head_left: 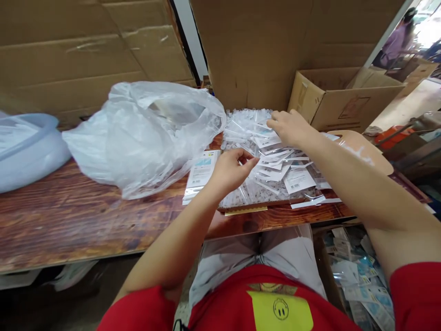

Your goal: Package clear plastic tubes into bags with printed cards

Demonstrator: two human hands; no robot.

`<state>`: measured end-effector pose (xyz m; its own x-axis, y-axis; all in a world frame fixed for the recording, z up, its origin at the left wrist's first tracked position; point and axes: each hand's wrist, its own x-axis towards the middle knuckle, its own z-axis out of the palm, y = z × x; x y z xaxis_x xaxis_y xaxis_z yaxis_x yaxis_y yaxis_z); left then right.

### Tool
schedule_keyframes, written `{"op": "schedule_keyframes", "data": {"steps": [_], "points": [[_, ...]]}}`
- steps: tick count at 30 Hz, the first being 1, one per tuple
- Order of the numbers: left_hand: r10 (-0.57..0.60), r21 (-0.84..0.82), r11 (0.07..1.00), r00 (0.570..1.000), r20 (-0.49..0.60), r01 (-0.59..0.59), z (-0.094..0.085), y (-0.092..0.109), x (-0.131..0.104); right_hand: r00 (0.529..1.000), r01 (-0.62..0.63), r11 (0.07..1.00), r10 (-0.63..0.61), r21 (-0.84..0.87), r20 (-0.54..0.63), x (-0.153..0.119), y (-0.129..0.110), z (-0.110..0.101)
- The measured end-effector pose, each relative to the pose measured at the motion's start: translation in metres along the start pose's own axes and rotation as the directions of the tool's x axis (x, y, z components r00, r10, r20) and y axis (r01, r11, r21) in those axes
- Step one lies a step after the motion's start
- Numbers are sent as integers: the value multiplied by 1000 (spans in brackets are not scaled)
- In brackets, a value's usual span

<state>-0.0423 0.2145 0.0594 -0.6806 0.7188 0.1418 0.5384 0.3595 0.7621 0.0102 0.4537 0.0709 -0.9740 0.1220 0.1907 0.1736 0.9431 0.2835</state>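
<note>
A shallow tray in front of me holds many small translucent plastic pieces. A pile of clear packets with white printed cards lies over its right side. My left hand hovers above the tray's left part, thumb and fingers drawn together; whatever is between them is too small to make out. My right hand is over the back of the pile, its fingers curled down beside a packet. The fingertips are partly hidden, so what they grip cannot be made out. A stack of flat printed packets lies left of the tray.
A large translucent plastic bag sits left on the wooden table, beside a pale blue basin. An open cardboard box stands back right. Below the table's right side, a box holds filled packets. Another person is far right.
</note>
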Motion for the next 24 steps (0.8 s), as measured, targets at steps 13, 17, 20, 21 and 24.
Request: {"op": "schedule_keyframes", "data": {"steps": [13,17,20,21,24], "points": [[91,-161,979,978,-189,-123,-18,-22,-20,928,-53,992,91,114,-362,15,10,-15],[196,-128,944,826,-528,-305,-30,-35,-23,763,144,853,227,502,-605,-25,-21,-49],[243,-373,826,864,-440,-422,-38,-31,-34,847,172,554,339,814,-410,-70,-59,-67],[269,-488,764,896,-352,-421,-40,-28,-40,894,145,439,326,887,-308,-86,-71,-69],[300,-731,626,949,-97,-273,-33,-21,-70,968,22,68,248,997,-39,-127,-99,-65]]}}
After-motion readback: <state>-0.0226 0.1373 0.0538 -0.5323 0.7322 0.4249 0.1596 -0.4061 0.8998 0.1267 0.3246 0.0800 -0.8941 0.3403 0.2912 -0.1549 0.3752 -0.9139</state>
